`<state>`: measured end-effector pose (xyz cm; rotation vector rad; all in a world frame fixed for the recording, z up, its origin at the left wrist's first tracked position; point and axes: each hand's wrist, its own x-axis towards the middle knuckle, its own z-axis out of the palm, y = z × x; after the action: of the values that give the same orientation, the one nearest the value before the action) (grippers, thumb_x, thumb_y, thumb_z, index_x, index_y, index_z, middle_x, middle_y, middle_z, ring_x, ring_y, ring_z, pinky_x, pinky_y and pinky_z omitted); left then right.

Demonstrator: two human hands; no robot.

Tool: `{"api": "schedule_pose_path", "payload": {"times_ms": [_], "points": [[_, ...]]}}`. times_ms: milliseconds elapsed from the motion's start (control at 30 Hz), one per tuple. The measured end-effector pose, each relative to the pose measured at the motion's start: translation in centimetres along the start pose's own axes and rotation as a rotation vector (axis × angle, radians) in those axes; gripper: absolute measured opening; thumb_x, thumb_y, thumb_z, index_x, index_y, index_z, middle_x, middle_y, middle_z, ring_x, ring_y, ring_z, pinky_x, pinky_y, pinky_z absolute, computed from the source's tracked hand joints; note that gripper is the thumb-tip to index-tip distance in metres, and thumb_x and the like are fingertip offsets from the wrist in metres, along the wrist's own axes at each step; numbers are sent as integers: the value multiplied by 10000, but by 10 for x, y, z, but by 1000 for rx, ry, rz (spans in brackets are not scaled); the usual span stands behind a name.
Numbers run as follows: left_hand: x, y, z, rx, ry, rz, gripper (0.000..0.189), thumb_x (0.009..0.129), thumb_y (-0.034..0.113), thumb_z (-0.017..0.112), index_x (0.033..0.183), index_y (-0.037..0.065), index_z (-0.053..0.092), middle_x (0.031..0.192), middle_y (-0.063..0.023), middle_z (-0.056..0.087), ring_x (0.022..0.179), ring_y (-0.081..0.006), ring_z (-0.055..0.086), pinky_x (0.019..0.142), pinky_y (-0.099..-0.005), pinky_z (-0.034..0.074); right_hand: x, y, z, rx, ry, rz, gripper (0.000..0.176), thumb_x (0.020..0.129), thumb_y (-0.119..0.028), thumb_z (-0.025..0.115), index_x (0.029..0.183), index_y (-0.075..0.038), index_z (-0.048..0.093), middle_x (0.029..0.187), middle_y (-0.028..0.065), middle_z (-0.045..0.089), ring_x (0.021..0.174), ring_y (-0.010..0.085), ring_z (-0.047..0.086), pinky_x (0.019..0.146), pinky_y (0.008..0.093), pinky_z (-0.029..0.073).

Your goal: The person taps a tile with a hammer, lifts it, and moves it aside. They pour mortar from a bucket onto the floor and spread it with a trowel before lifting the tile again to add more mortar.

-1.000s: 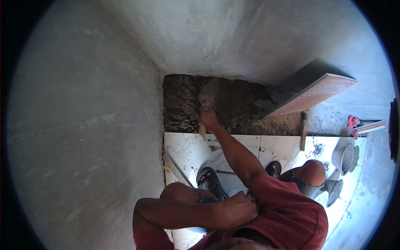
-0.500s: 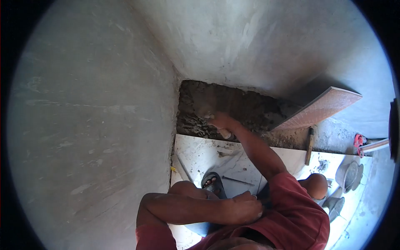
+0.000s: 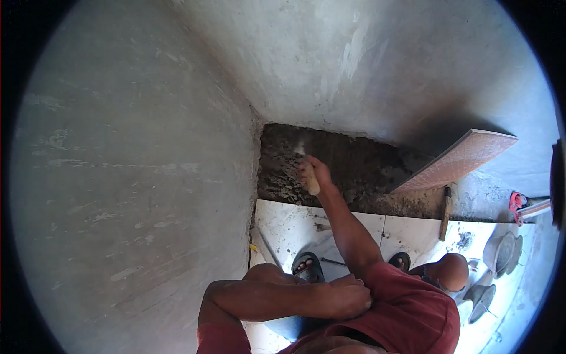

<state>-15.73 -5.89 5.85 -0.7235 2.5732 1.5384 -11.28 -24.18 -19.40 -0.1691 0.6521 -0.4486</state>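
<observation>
My right hand (image 3: 312,171) reaches out over a bed of dark wet mortar (image 3: 359,168) in the corner of two grey walls. It grips the wooden handle of a trowel (image 3: 309,182); the blade is blurred and points into the mortar near the left wall. My left hand (image 3: 349,298) lies closed against my right upper arm, above my knee, with nothing visible in it. I crouch on laid white tiles (image 3: 283,224) in sandals.
A brown tile (image 3: 463,158) leans against the far wall at the right. A hammer (image 3: 445,203) lies at the mortar's edge. Metal pans (image 3: 501,251) sit further right, a thin rod (image 3: 333,261) and a straightedge (image 3: 265,243) on the tiles.
My right hand swept the trowel from the mortar's middle toward the left wall, and the blade turned from flat to edge-on. My left hand stayed put. The view shifted slightly.
</observation>
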Motion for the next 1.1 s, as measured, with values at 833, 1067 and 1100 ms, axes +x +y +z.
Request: {"api": "schedule_pose_path", "payload": {"times_ms": [833,1067,1100], "points": [[-7,3,-1,-28,28,9,243,773,125,488,974,0,544,870,-112,594,865,-279,592,741,-404,455,-19,20,-8,-957,258,-102,395,870,-300,513,1187,-67,485,854,148,600,663,259,583,573,406,475],[-13,-14,46,107,417,215,232,789,138,491,962,1,562,826,-103,596,821,-278,606,701,-404,465,34,-8,58,-2071,128,-206,321,789,-120,504,1087,-13,558,1006,249,600,939,388,587,792,451,472],[-13,-9,39,102,426,210,232,789,138,491,962,1,562,826,-103,596,821,-278,606,701,-404,465,47,-17,63,-2264,104,-126,304,784,-110,513,1065,-17,584,991,236,612,928,370,600,789,436,483]]}}
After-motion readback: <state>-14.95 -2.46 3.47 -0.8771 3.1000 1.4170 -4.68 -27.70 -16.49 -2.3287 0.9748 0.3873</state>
